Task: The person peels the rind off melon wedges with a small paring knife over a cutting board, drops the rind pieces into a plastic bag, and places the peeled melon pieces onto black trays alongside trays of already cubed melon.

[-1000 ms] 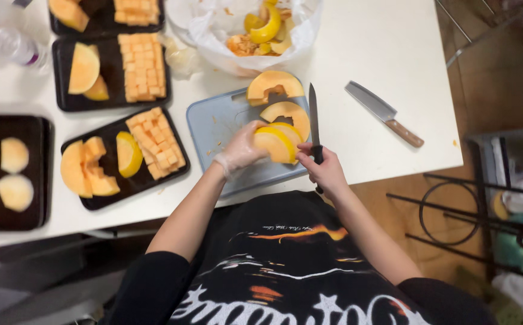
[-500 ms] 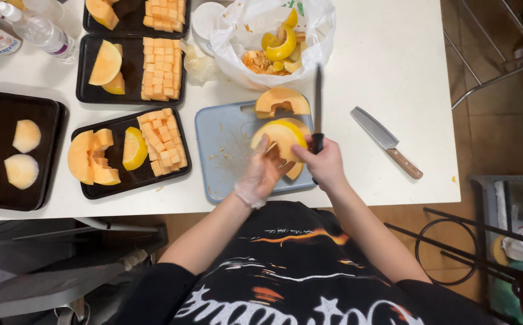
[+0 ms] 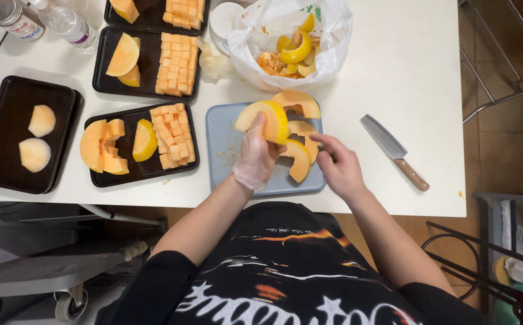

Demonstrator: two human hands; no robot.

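The gloved left hand (image 3: 254, 157) is closing its fingers around a yellow-rinded melon wedge (image 3: 264, 118), lifting it over the blue cutting board (image 3: 225, 156) on the white bench (image 3: 406, 60). The bare right hand (image 3: 339, 168) is hovering over the board's right edge, fingers loosely curled and holding nothing, beside more melon pieces (image 3: 300, 157). A knife (image 3: 392, 150) is lying right of the board.

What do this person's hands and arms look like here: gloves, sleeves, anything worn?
The left hand wears a thin, clear disposable glove, bunched at the wrist. The right hand is bare. Both forearms are uncovered, with short black sleeves near the elbows.
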